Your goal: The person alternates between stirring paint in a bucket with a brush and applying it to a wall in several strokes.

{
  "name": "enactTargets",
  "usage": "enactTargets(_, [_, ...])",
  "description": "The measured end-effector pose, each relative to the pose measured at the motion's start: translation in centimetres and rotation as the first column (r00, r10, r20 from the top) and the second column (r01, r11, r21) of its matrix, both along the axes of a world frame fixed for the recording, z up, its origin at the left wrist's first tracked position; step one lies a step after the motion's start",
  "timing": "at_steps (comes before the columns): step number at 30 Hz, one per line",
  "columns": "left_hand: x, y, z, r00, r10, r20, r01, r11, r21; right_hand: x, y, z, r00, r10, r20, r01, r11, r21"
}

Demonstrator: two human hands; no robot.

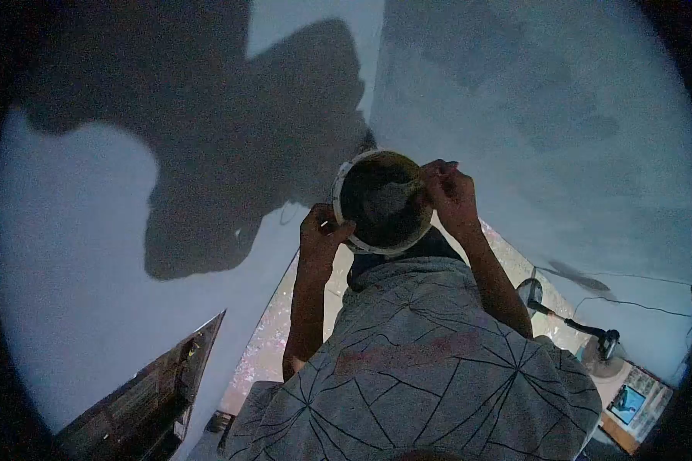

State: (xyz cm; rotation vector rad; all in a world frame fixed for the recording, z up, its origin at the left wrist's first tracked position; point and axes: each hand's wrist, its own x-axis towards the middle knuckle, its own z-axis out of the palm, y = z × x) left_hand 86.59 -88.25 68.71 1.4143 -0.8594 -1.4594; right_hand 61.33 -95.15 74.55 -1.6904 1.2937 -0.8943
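A round vessel (387,201) with a pale rim and a dark inside is held in front of my body. My left hand (323,234) grips its left edge, the thumb lying over the rim. At the upper right edge, my right hand (447,192) is closed with the fingers pinched together against the rim. Whether something small is also between those fingers is too dark to tell. What the vessel contains cannot be made out.
Pale walls meet in a corner (373,92) ahead, with a large shadow on the left wall (77,223). A dark wooden shelf-like frame (142,392) is at lower left. A fan-like device (530,293) and a lit screen (628,403) are at lower right.
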Motion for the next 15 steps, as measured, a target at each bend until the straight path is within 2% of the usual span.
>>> enactTargets(2, [-0.8, -1.3, 1.4, 0.987, 0.071, -0.142, -0.072, 0.997, 0.002, -1.2, -0.5, -0.6, 0.939, -0.229, 0.257, 0.203, 0.971, 0.125])
enactTargets(3, [-1.3, -2.0, 2.1, 0.988, 0.062, -0.140, -0.065, 0.998, -0.014, -2.3, -0.7, -0.9, 0.937, -0.232, 0.263, 0.209, 0.972, 0.110])
enactTargets(5, [-2.9, -3.4, 3.3, 0.998, 0.032, -0.047, -0.033, 0.999, -0.023, -5.1, -1.2, -1.7, 0.883, -0.310, 0.353, 0.255, 0.947, 0.194])
enactTargets(6, [-3.5, -4.0, 3.2, 0.999, 0.016, -0.044, -0.018, 0.999, -0.037, -5.8, -1.1, -1.8, 0.838, -0.333, 0.433, 0.290, 0.943, 0.165])
enactTargets(9, [-6.0, -5.7, 2.6, 0.995, -0.096, 0.038, 0.097, 0.995, -0.035, -8.8, -0.6, -2.2, 0.782, -0.410, 0.470, 0.413, 0.905, 0.102])
enactTargets(10, [-7.0, -6.3, 2.4, 0.996, -0.078, -0.039, 0.076, 0.995, -0.059, -9.3, -0.4, -2.4, 0.757, -0.503, 0.418, 0.489, 0.860, 0.150])
enactTargets(11, [-8.4, -7.0, 2.6, 0.991, -0.069, -0.113, 0.059, 0.994, -0.088, -10.5, -0.1, -2.2, 0.742, -0.517, 0.427, 0.508, 0.849, 0.147])
enactTargets(13, [-10.1, -8.2, 1.8, 0.991, -0.103, -0.080, 0.098, 0.993, -0.059, -12.2, 0.4, -1.9, 0.774, -0.554, 0.308, 0.552, 0.828, 0.100])
enactTargets(15, [-12.0, -9.7, 1.8, 0.989, -0.140, -0.046, 0.139, 0.990, -0.028, -13.6, 0.6, -1.5, 0.739, -0.602, 0.303, 0.607, 0.790, 0.087])
